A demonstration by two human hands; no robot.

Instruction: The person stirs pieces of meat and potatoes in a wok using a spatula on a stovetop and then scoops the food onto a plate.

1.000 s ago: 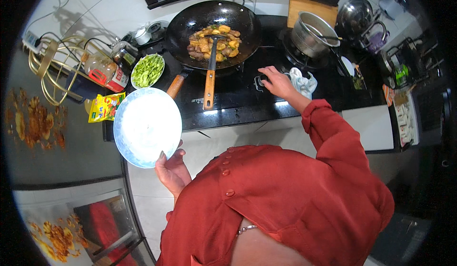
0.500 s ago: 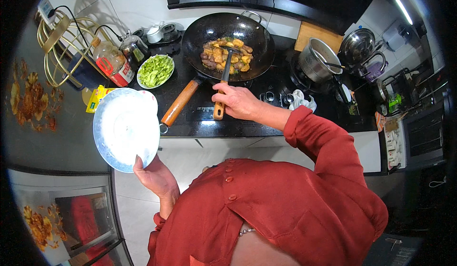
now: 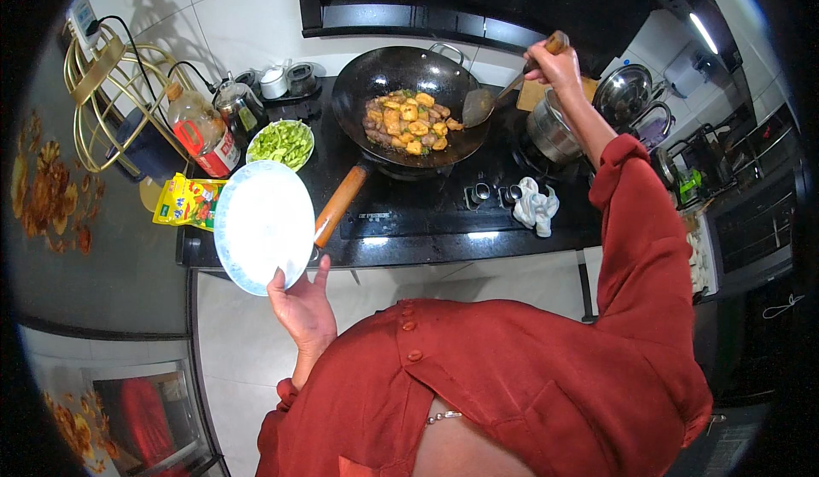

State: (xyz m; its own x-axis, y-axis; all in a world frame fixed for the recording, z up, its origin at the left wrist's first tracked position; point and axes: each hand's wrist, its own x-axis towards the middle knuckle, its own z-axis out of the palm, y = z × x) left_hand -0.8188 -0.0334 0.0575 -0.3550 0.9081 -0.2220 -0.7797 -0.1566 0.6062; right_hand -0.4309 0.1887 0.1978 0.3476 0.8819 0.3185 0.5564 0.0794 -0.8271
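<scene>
A white plate with a pale blue rim [image 3: 263,225] is tilted in my left hand [image 3: 305,313], thumb over its near edge, left of the wok handle. My right hand [image 3: 559,69] is raised at the right, wrapped round the wooden grip of a spatula [image 3: 480,106]. The spatula's metal blade rests at the right inner side of the black wok [image 3: 367,76]. Browned chunks of food [image 3: 411,123] lie heaped in the wok's bottom. The wok's wooden handle [image 3: 341,208] points toward me, near the plate's right edge.
A bowl of sliced green vegetables [image 3: 281,144] stands left of the wok, near an oil bottle [image 3: 200,131] and a yellow packet [image 3: 185,201]. On the right are a metal pot [image 3: 550,129] and a crumpled white cloth [image 3: 536,206]. The range hood [image 3: 401,18] hangs behind.
My right hand has swung up and right, taking the spatula from the wok's middle to its right side. The plate has moved right, closer to the wok handle.
</scene>
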